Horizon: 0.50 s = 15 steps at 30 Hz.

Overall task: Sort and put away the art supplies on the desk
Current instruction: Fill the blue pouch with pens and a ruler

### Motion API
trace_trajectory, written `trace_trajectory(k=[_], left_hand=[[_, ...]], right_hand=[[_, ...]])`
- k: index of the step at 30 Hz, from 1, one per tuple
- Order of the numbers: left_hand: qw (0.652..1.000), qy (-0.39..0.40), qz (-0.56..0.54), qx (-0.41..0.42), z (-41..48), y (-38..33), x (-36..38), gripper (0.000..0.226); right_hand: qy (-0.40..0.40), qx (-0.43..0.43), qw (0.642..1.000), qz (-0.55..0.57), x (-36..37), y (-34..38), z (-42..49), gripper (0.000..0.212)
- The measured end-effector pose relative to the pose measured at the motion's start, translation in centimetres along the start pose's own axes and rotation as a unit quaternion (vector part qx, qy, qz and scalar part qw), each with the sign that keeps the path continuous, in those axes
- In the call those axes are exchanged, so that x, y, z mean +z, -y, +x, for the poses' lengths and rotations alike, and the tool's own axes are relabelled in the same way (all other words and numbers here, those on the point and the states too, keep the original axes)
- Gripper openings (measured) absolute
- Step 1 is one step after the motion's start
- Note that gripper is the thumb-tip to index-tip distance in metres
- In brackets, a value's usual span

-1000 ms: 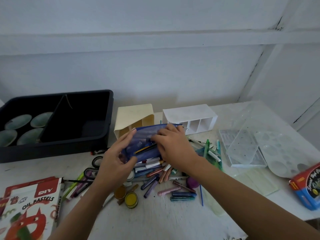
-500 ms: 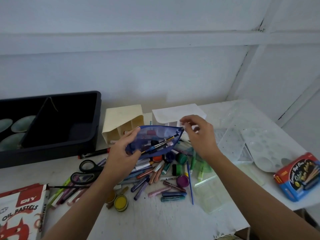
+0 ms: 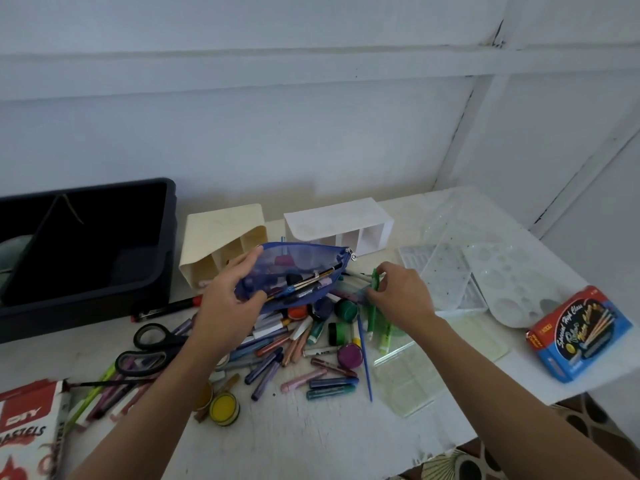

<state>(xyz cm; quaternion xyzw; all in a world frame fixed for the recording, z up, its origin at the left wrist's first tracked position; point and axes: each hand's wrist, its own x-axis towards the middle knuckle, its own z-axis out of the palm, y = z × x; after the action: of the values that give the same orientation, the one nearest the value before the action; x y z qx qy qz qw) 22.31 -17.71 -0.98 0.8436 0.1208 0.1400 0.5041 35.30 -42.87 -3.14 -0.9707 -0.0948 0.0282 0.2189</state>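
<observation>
Left hand (image 3: 225, 306) grips the pouch (image 3: 304, 268), right hand (image 3: 398, 296) pinches a green pen (image 3: 371, 317) just right of its zip end.

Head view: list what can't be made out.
Head view:
Oil pastels box: cut off by the left and bottom edges.
Black tray: left end beyond the frame edge.
Blue mesh pouch, gripped by the left hand: contents blurred behind mesh.
Right hand: its fingers hide whether it pinches the green marker.

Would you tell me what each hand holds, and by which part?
Left hand grips the pouch by its left end; right hand seems to pinch a green pen near its far end.
</observation>
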Motion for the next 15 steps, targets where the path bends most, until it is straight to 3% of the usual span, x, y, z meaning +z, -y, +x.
trace_trajectory(k=[8,15], left_hand=[[0.997,0.020,0.067,-0.014,0.24,0.33,-0.21,0.068],[0.997,0.041,0.067,-0.003,0.09,0.01,-0.76,0.060]], right_hand=[[0.009,0.021,1.000,0.010,-0.07,-0.15,0.42,0.052],[-0.033,0.072,0.973,0.218,0.00,0.17,0.40,0.019]])
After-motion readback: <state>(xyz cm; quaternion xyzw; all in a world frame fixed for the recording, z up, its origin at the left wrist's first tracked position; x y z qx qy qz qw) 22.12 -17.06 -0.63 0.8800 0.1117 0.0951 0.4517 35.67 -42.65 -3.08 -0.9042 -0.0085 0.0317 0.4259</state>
